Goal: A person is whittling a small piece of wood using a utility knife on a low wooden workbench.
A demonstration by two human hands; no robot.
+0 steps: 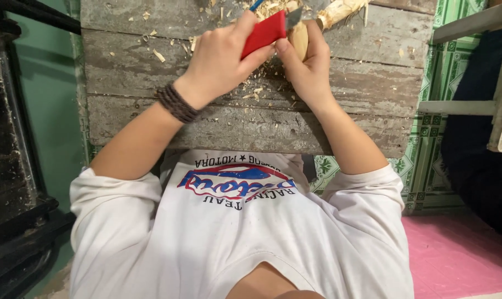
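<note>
While a red-handled knife (266, 30) is held closed in the grip of the left hand (220, 58), a pale piece of wood (299, 39) is clasped by the right hand (309, 69) just above the far part of the tabletop (251, 124). The step in hand appears to be whittling: the grey blade is laid against the wood near its upper end, and the left thumb is pressed towards the right fingers beside the handle. Both grips are closed, the left around the knife handle, the right around the lower part of the wood.

The next cut, as far as can be judged, calls for a short, controlled push of the blade away from the right fingers, with the wood kept firmly braced so that it is not turned in the grip; the closeness of the right thumb to the blade is a risk.

The wood is seen as light yellow and smoothly rounded where it is held, while its far end, pointing up and to the right, is rougher and paler, with frayed fibres. Pale shavings (251, 91) are scattered on the worn grey planks around and beneath the hands. A dark braided band (176, 102) is worn on the left wrist.
</note>
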